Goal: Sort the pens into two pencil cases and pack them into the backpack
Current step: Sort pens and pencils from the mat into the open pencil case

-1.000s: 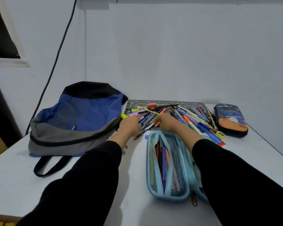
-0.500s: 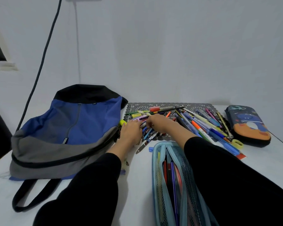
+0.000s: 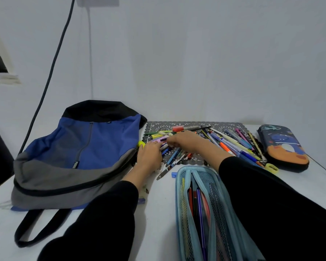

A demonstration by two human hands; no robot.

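A pile of pens and markers (image 3: 231,144) lies on a grey lace mat (image 3: 194,125) at the back of the white table. My left hand (image 3: 149,157) rests palm down on the pile's left end, with its fingertips among the pens. My right hand (image 3: 186,141) reaches across the pile, its fingertips meeting a lilac pen (image 3: 158,139) just beside my left hand's fingers. Whether either hand grips a pen is hidden. An open light blue mesh pencil case (image 3: 179,204) with several pens inside lies in front. A dark printed pencil case (image 3: 282,147) lies zipped at the right. The blue and grey backpack (image 3: 73,153) lies flat at the left.
A yellow sharpener (image 3: 271,168) and a loose pen (image 3: 165,171) lie near the mat's front edge. A small blue cap (image 3: 174,174) sits by the open case. A dark cable (image 3: 53,65) hangs down the wall at the left. The table's right edge runs past the dark case.
My right hand has moved left across the pile until its fingers are next to my left hand's. The view has come closer, so the open case now runs off the bottom.
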